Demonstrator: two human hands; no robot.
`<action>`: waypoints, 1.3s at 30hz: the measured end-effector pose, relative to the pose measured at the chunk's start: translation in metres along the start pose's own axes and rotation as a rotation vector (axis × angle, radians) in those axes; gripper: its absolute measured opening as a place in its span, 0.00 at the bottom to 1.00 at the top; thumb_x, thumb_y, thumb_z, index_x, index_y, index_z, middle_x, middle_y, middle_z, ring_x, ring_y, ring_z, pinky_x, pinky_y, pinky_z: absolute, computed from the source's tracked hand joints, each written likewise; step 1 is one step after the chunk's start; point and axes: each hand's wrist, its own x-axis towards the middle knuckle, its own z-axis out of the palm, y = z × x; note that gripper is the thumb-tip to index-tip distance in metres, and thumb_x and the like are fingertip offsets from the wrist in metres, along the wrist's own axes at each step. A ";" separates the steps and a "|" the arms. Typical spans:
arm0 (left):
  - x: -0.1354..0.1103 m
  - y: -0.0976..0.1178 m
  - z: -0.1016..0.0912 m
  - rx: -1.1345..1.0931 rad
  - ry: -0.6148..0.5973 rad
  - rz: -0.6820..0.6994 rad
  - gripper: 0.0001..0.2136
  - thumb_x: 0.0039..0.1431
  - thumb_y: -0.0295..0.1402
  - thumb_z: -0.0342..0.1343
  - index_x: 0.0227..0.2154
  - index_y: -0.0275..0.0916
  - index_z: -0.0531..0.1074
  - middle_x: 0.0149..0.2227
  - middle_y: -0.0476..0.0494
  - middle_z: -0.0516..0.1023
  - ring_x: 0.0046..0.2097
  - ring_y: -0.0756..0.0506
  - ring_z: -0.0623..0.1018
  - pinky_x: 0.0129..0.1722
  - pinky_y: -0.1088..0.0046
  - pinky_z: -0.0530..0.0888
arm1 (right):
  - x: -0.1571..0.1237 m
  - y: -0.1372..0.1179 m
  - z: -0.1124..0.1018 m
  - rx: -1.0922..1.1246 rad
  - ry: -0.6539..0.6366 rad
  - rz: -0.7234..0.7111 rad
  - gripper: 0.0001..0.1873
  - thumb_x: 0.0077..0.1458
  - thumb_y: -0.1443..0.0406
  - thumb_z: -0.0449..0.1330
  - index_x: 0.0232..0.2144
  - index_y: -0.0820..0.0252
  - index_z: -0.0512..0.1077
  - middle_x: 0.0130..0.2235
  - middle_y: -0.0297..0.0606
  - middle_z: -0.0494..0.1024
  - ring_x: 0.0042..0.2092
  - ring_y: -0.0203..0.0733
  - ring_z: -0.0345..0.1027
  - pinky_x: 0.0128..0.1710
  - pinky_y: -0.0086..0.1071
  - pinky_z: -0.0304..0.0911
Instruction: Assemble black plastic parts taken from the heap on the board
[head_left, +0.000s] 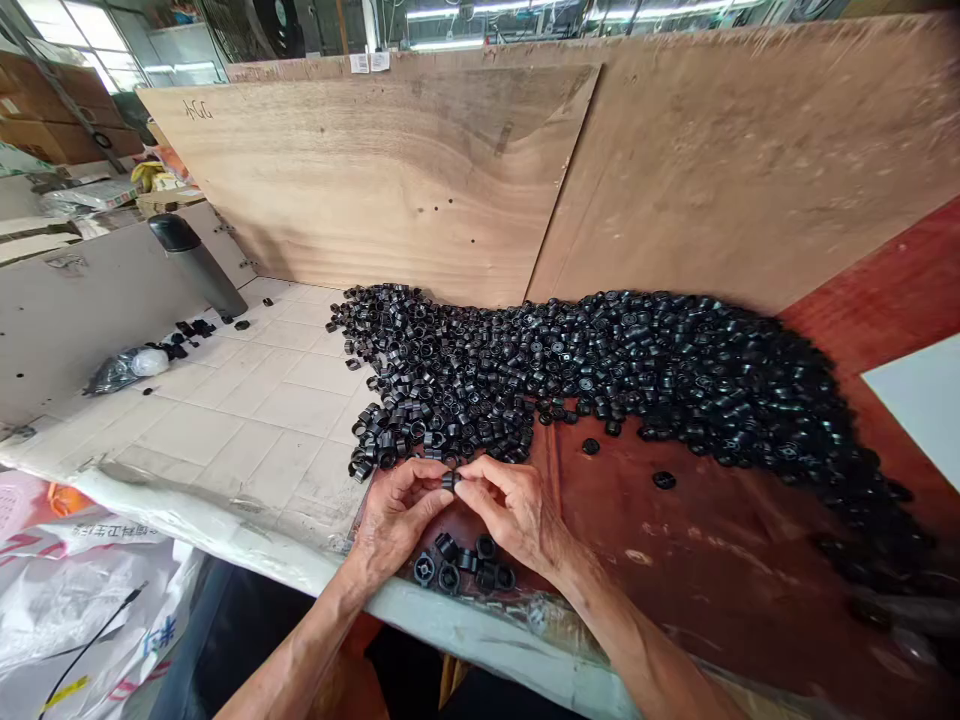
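My left hand (394,515) and my right hand (514,510) meet near the table's front edge, both pinching one small black plastic part (450,481) between thumbs and forefingers. Just below the hands lie several finished-looking black parts (465,567) in a small cluster. Right behind my fingers begins a big heap of black ring-shaped parts (600,375) that spreads across the table to the right.
Plywood boards (390,180) stand upright behind the heap. A dark grey flask (196,262) leans at the left, with a plastic bag (124,368) and a few loose black parts near it. White sacks (82,600) sit below the table's left edge.
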 end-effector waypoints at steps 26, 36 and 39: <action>0.002 0.014 0.005 -0.126 -0.038 -0.108 0.15 0.54 0.38 0.73 0.40 0.37 0.79 0.34 0.47 0.84 0.35 0.48 0.82 0.38 0.74 0.78 | 0.002 0.004 -0.001 -0.030 0.016 -0.097 0.09 0.67 0.63 0.58 0.34 0.57 0.74 0.28 0.33 0.76 0.29 0.38 0.70 0.32 0.30 0.65; 0.001 0.020 0.005 -0.200 -0.073 -0.148 0.13 0.55 0.37 0.73 0.39 0.37 0.79 0.32 0.48 0.84 0.34 0.50 0.82 0.38 0.77 0.78 | 0.001 0.002 -0.003 0.016 -0.014 -0.149 0.05 0.67 0.66 0.58 0.41 0.56 0.75 0.35 0.36 0.78 0.34 0.39 0.72 0.36 0.31 0.67; 0.002 0.022 0.006 -0.220 -0.084 -0.169 0.14 0.55 0.38 0.73 0.39 0.37 0.79 0.32 0.48 0.85 0.34 0.50 0.82 0.38 0.77 0.79 | 0.001 0.001 -0.003 0.005 -0.015 -0.174 0.06 0.66 0.68 0.57 0.40 0.57 0.74 0.35 0.36 0.78 0.35 0.39 0.72 0.37 0.31 0.67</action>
